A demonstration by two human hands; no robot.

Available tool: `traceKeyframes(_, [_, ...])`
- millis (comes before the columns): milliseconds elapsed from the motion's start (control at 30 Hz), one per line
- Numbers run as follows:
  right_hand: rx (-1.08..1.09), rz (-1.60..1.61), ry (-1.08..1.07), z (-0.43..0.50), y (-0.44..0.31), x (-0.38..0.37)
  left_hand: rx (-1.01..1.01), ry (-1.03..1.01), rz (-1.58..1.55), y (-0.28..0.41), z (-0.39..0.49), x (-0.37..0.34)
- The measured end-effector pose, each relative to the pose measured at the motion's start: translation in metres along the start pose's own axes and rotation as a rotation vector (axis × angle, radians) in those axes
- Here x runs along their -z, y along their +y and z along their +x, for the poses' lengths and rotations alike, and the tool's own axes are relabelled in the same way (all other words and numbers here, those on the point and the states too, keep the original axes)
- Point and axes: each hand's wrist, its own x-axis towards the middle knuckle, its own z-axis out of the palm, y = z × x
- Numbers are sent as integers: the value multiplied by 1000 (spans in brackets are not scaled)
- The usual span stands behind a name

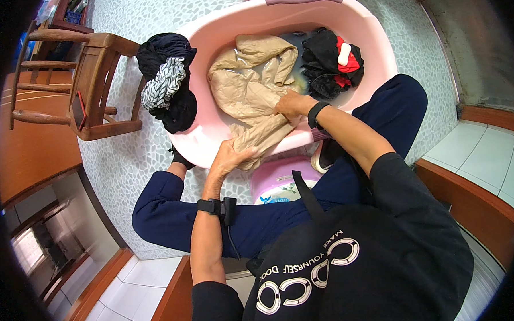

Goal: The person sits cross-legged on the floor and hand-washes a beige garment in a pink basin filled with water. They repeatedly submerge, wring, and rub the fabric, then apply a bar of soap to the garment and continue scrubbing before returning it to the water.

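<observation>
A wet tan garment [253,81] lies bunched in a pink plastic tub [204,139] that holds cloudy water. My left hand [231,156] grips a stretch of this cloth at the tub's near rim, thumb on top. Further in and to the right, my right hand [292,105] is closed on the same cloth. To the right of the tan garment sits a heap of black and red clothing [321,67], partly under water. A pale bar of soap [344,54] rests on its red part.
Dark clothes [166,48] and a black-and-white patterned cloth [164,83] hang over the tub's left rim. A wooden chair [103,81] stands at the left, with a red-edged phone-like object [80,110] on it. A pink-and-white plastic stool [283,172] is between my legs.
</observation>
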Motion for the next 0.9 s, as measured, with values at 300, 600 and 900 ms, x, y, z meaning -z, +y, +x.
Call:
traceKeyframes(300, [112, 767, -357, -11, 31, -16, -152, 136, 711, 2, 0, -6])
traceKeyframes(600, [181, 283, 63, -8, 14, -19, -559, -110, 934, 19, -31, -61])
traceKeyframes(900, [468, -6, 150, -9, -9, -13, -564, -170, 951, 9, -29, -68])
